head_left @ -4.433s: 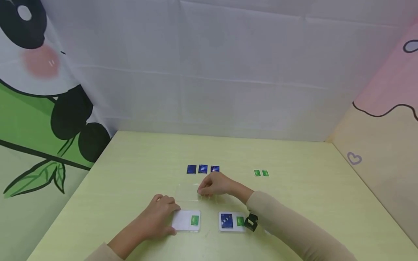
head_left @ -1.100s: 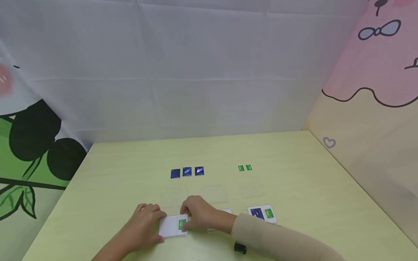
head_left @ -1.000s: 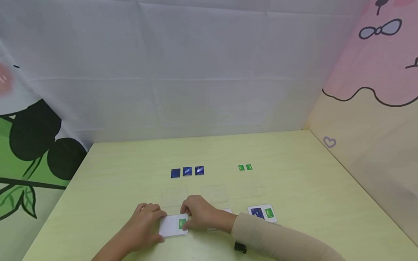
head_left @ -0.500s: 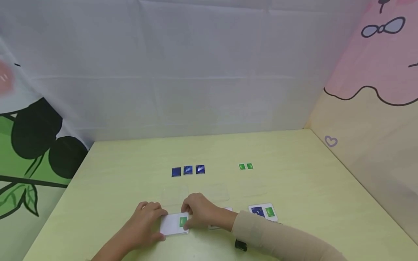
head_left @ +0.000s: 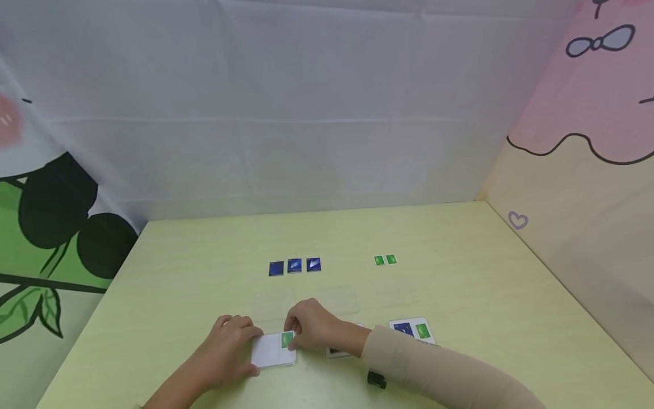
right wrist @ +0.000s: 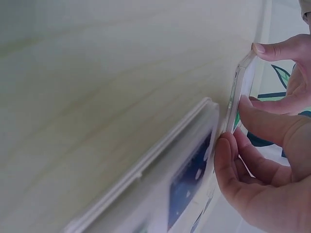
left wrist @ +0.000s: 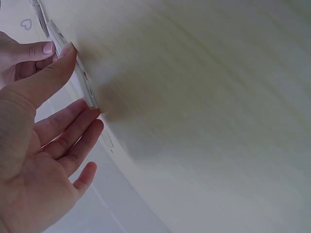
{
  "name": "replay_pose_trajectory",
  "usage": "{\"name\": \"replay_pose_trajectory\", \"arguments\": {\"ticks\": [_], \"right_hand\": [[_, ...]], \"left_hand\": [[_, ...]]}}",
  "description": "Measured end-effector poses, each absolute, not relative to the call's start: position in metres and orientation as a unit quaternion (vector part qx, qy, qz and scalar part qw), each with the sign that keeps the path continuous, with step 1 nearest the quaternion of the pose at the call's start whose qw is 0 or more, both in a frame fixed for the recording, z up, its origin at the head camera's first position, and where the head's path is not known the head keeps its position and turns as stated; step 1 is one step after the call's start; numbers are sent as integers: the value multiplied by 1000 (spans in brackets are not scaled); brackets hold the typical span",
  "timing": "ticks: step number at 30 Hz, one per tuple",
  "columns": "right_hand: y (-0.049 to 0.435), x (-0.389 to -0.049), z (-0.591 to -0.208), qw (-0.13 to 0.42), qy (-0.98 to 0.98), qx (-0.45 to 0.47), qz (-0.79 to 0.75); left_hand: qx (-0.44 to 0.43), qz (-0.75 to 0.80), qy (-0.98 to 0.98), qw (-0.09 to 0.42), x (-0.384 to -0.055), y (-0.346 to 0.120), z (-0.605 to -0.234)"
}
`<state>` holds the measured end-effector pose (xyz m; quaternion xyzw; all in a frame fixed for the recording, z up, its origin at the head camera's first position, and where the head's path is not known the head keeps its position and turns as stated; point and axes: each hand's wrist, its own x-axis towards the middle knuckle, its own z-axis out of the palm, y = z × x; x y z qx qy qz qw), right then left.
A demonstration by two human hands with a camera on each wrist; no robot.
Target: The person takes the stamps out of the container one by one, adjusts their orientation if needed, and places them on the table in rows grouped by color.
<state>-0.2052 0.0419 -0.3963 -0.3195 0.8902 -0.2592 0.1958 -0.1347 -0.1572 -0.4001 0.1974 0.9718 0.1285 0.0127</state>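
Observation:
A white card in a clear plastic case (head_left: 268, 351) lies near the front of the table. My left hand (head_left: 227, 349) grips its left end, thumb on the near edge and fingers on the far edge. In the left wrist view the same hand (left wrist: 53, 121) holds the thin case edge-on. A small green stamp-like piece (head_left: 288, 339) is at the card's upper right corner. My right hand (head_left: 313, 325) pinches it there, its index finger by the case's far edge. The right wrist view shows the right thumb (right wrist: 267, 121) on the card face, partly covering the green piece.
A second case (head_left: 337, 353) is partly hidden under my right wrist. A third case (head_left: 411, 329) bears blue and green pictures. Three faint clear covers (head_left: 273, 305) lie behind. Farther back are three blue pieces (head_left: 294, 266) and two green pieces (head_left: 379, 260).
My right hand has come from the clear covers to the left-hand case. The green piece has slid up to the card's upper right corner. My left hand keeps its grip.

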Motion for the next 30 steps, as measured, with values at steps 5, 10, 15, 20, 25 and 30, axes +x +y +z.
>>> {"name": "replay_pose_trajectory", "arguments": {"ticks": [5, 10, 15, 20, 25, 30], "right_hand": [[41, -207, -396, 196, 889, -320, -263], [40, -208, -395, 195, 891, -324, -253], [40, -208, -393, 195, 890, -330, -249], [41, -208, -390, 193, 888, -333, -251], [43, -211, -388, 200, 881, -336, -264], [45, -217, -389, 239, 869, -317, -297]], "left_hand": [[194, 126, 973, 15, -134, -157, -399], [194, 128, 973, 17, -134, -157, -399], [193, 128, 973, 23, -134, -156, -398], [192, 127, 973, 29, -134, -156, -396], [194, 125, 973, 27, -134, -155, -395], [191, 126, 973, 27, -134, -155, -394]]}}
